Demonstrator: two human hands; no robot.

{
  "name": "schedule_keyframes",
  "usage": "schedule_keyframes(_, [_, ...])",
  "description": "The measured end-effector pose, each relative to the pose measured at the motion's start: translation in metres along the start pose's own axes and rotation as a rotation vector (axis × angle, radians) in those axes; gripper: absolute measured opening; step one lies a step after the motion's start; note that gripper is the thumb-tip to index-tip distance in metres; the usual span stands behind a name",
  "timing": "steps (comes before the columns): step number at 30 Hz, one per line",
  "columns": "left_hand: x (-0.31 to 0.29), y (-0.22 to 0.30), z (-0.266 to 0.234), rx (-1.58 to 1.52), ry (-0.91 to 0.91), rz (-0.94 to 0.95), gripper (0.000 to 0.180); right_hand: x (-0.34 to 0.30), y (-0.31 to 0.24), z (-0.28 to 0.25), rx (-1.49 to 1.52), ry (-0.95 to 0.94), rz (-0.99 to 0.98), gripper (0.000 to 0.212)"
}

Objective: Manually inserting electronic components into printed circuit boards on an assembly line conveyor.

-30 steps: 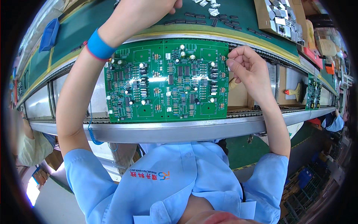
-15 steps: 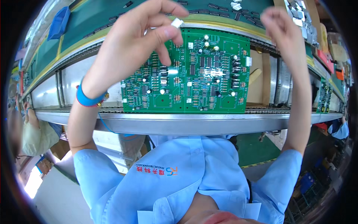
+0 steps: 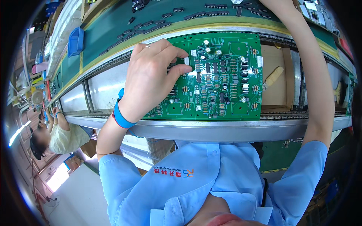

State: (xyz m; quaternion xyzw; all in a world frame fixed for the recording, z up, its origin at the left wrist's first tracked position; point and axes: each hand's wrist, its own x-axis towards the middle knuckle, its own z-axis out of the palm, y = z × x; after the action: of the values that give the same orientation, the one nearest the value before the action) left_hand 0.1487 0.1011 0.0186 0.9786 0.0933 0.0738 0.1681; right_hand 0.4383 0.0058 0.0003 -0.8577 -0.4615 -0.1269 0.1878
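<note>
My left hand (image 3: 152,73), with a blue wrist strap (image 3: 124,113), is over the left part of a green circuit board (image 3: 235,77). Its thumb and index finger close around a small white connector (image 3: 186,60) at the board's surface; whether the connector sits fully in the board I cannot tell. Capacitors, resistors and black chips crowd the board. My right forearm (image 3: 315,71) stretches past the board's right side to the far bench. Only the base of my right hand (image 3: 279,3) shows at the top edge, its fingers out of the picture.
The board rests on conveyor rails (image 3: 211,129). Rows of black chips (image 3: 205,14) lie on the green bench mat beyond, with a blue bin (image 3: 75,42) at left. White parts (image 3: 311,6) are piled far right. A cardboard tray (image 3: 277,96) sits right of the board. Another person (image 3: 68,137) is at left.
My left hand has lowered the white connector from above the board to its surface. My right hand has moved farther away, to the top edge. The whole view has shifted slightly.
</note>
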Motion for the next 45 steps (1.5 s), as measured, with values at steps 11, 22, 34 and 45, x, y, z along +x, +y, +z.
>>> schedule_keyframes(11, [-0.004,0.002,-0.014,0.224,-0.054,0.093,0.023,0.005,-0.018,0.014,0.051,-0.047,-0.024,0.014])
schedule_keyframes(22, [0.146,-0.063,0.007,0.203,0.241,-0.12,0.021,-0.004,0.005,0.003,0.06,-0.054,-0.005,0.021])
schedule_keyframes(34, [0.108,-0.083,-0.016,0.047,0.104,-0.153,0.018,0.001,-0.011,0.011,0.028,0.002,-0.19,0.009])
schedule_keyframes(45, [-0.035,0.017,-0.036,-0.704,-0.065,-0.222,0.01,-0.01,-0.013,0.016,-0.012,-0.031,-0.256,0.012])
